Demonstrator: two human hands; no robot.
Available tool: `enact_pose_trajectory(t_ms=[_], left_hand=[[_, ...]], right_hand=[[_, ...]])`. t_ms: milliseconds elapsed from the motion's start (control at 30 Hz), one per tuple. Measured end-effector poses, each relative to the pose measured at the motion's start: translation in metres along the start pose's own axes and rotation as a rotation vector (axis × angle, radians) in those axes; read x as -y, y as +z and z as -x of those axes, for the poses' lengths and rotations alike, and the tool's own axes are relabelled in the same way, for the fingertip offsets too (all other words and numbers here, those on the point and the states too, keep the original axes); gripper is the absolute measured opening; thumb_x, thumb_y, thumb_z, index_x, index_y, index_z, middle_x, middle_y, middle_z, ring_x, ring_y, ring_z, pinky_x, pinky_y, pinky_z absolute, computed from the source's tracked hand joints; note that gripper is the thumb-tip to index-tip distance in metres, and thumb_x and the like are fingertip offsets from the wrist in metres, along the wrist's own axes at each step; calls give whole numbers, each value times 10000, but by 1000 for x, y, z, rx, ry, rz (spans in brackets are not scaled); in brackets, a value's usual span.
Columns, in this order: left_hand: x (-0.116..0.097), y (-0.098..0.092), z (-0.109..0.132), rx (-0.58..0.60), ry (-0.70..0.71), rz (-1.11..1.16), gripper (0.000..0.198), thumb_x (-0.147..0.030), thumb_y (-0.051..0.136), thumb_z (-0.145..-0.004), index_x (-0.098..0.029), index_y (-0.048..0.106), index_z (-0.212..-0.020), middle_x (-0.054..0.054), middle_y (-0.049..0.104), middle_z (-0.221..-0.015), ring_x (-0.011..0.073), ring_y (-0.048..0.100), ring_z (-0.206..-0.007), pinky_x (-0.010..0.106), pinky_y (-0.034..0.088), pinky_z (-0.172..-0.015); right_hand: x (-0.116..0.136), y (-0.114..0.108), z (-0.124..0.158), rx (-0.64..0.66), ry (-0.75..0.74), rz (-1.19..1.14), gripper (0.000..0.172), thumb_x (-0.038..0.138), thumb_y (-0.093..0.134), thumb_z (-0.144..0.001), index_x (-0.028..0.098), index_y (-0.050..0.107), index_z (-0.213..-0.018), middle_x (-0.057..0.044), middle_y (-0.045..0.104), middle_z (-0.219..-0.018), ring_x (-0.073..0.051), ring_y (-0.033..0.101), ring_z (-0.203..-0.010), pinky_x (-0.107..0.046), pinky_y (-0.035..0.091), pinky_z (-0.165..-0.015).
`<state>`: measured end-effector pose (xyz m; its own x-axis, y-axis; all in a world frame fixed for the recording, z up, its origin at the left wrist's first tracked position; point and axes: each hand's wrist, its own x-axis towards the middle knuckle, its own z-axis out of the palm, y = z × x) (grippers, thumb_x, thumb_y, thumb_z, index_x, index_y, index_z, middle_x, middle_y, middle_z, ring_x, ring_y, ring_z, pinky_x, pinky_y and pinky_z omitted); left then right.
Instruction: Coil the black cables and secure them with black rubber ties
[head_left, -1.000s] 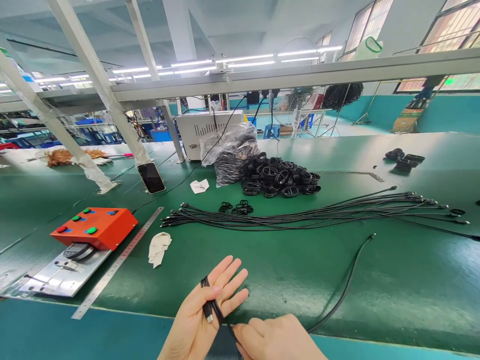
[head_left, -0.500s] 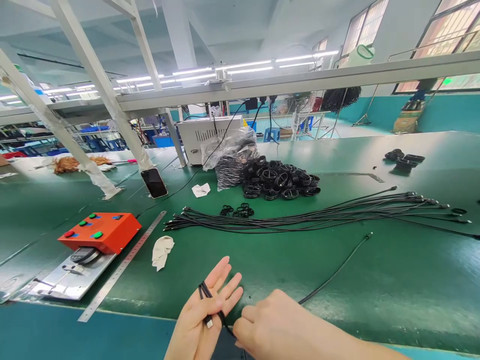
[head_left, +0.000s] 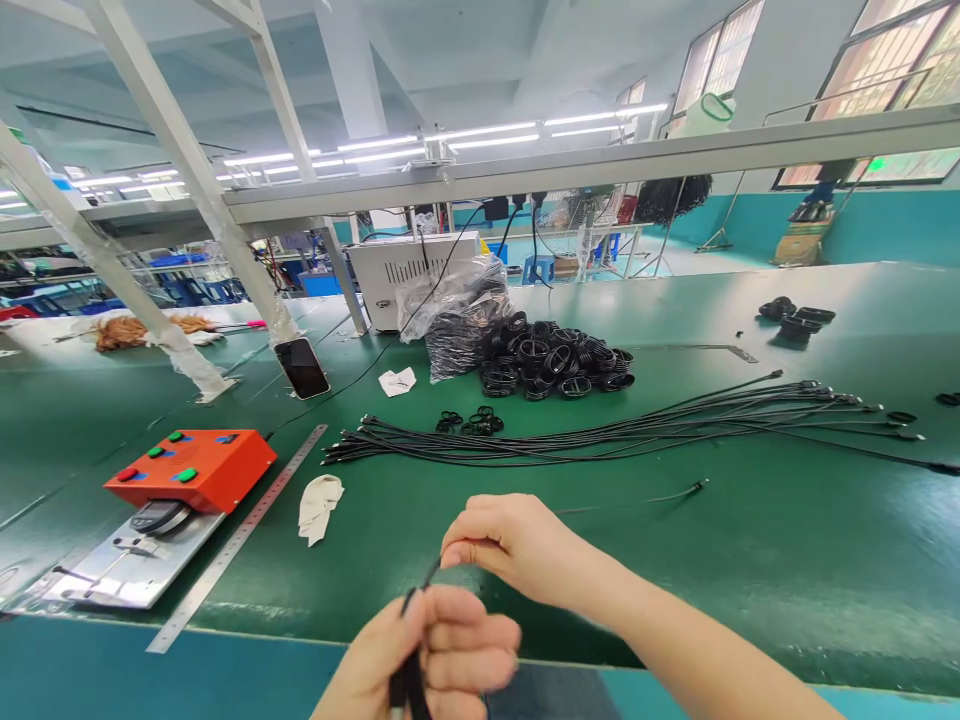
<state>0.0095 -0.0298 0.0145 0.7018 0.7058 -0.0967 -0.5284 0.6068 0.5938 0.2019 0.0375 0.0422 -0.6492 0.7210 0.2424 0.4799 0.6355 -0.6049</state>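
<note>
Two bare hands are near each other at the close edge of the green table (head_left: pixel 787 540), with one black cable (head_left: pixel 411 672) going between them. Left hand (head_left: pixel 450 645) has its palm up and its thumb laid over the cable, maybe so the strands do not slip out. Its fingers are a bit bent and blurry. Right hand (head_left: pixel 506 550) is a little higher and pinches the cable in its fingertips, which looks like a way to pull it tight. To the right, a thin cable end (head_left: pixel 697 487) lies loose on the table; I cannot tell for sure if it is part of the held cable. Past the hands, a bunch of long cables (head_left: pixel 570 446) lies side by side, perhaps so they do not get tangled. Small black rings (head_left: pixel 486 423) sit just behind it, easy to reach. Farther back is a big heap of coiled cables (head_left: pixel 559 358), touching a clear bag (head_left: pixel 457 325). On the left, a metal ruler (head_left: pixel 240 540) lies beside an orange box (head_left: pixel 202 465), and a phone (head_left: pixel 301 368) leans on a post (head_left: pixel 259 285), likely to stay up.
</note>
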Motion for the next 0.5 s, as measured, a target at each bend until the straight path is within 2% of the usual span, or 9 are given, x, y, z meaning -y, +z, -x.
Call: enact_pose_trajectory(t_ms=[67,167,233,300,400,500], left_hand=[[-12,-8,7,22,183,75,443,-266,251,-1011,-177,533,-1341,141,563,-1363,213,598,-1182,250,539,-887],[-28,-23,17,-55,483,161,499,-266,140,-1017,-165,197,-1502,118,312,-1533,192,318,-1379,265,383,-1067],[-33,-32,19,-109,570,179,517,-231,101,-1012,-135,37,-1516,139,258,-1551,185,204,-1409,279,300,-1122],[-32,-38,17,-155,581,166,535,-199,111,-1006,-118,-56,-1507,164,259,-1547,187,190,-1410,300,266,-1145],[-26,-39,7,-285,602,98,570,-118,186,-982,-110,-35,-1507,179,329,-1518,204,251,-1401,356,241,-1169],[-17,-27,-6,-488,620,-5,573,-89,326,-953,-166,185,-1503,129,414,-1490,237,319,-1392,413,265,-1170]], right_hand=[[-2,16,7,27,56,8,220,265,475,-962,240,676,-1050,-16,706,-890,-133,633,-756,-206,401,-645],[-1,33,30,143,108,73,264,189,430,-957,255,634,-1110,-15,732,-849,-149,671,-707,-203,394,-582],[1,39,47,188,132,171,241,153,449,-925,249,624,-1061,-9,733,-791,-162,680,-649,-208,361,-513],[0,44,63,172,113,280,199,132,484,-886,243,598,-1005,-4,729,-760,-173,678,-601,-223,314,-456],[-4,52,81,93,32,418,77,162,516,-869,238,522,-878,24,682,-631,-175,637,-475,-259,215,-390],[-8,61,92,20,-20,490,155,258,465,-935,236,423,-787,57,570,-476,-156,551,-359,-278,157,-373]])
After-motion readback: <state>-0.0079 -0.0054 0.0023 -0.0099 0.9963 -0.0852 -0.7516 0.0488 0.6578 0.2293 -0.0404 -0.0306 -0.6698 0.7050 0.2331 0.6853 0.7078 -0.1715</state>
